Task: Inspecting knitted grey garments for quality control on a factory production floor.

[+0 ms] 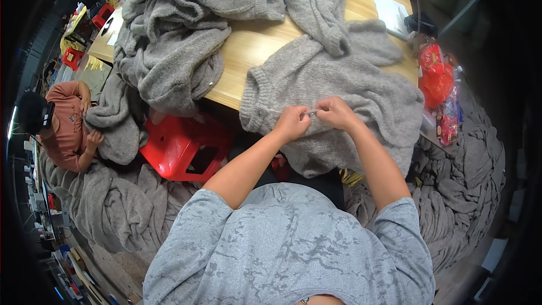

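Note:
A grey knitted sweater [361, 82] lies across the near edge of the wooden table, part of it hanging down toward my lap. My left hand [293, 123] is closed, thumb and fingertips pinching a small fold of the knit. Just to its right, my right hand [335, 113] pinches the same fold, so a short raised ridge of fabric runs between the two hands. Left of my hands is a ribbed band [255, 95] of the sweater. Whatever finer detail sits between my fingertips is too small to make out.
More grey sweaters [175, 39] are heaped on the table [243, 59] at left. A red plastic stool [180, 149] stands left of me. At far left a co-worker [65, 121] handles grey knitwear. Red plastic bags [435, 82] sit at right; grey garment piles [463, 192] lie on both sides.

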The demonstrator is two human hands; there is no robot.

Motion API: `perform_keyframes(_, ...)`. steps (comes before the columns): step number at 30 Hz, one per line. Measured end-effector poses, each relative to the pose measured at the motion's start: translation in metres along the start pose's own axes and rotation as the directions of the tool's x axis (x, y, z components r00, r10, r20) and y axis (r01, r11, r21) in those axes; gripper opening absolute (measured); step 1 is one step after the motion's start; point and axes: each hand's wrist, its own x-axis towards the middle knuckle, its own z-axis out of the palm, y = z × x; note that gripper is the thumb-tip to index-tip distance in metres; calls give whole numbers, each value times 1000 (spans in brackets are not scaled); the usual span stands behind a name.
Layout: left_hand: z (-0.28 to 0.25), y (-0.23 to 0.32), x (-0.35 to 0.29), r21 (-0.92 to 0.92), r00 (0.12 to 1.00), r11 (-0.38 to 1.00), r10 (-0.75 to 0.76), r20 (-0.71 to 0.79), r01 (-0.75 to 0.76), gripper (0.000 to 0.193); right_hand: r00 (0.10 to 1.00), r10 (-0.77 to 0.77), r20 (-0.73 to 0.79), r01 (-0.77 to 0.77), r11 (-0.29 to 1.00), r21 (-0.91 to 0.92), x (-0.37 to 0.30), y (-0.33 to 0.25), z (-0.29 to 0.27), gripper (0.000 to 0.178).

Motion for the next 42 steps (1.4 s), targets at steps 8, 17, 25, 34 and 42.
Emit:
perform_keyframes(8,-6,-11,8,-71,997,996,-46,67,50,20,997,12,-79,-12,1000,-2,-9,-11,3,13)
perform_keyframes(17,-8,-4,6,-23,997,1000,-7,73,9,19,978,-202,-43,163,884,-438,-8,-20,6,10)
perform_keyframes(25,-3,-2,2,96,988,984,151,15,-151,17,965,-249,81,252,798,-547,-6,-13,6,12)
perform_keyframes(34,-7,-2,0,62,995,995,78,59,-81,15,989,33,146,-39,998,39,2,-7,-3,10)
perform_keyframes(42,-2,-7,2,-116,996,990,-79,38,83,17,938,209,275,-262,950,173,16,-1,-1,10)
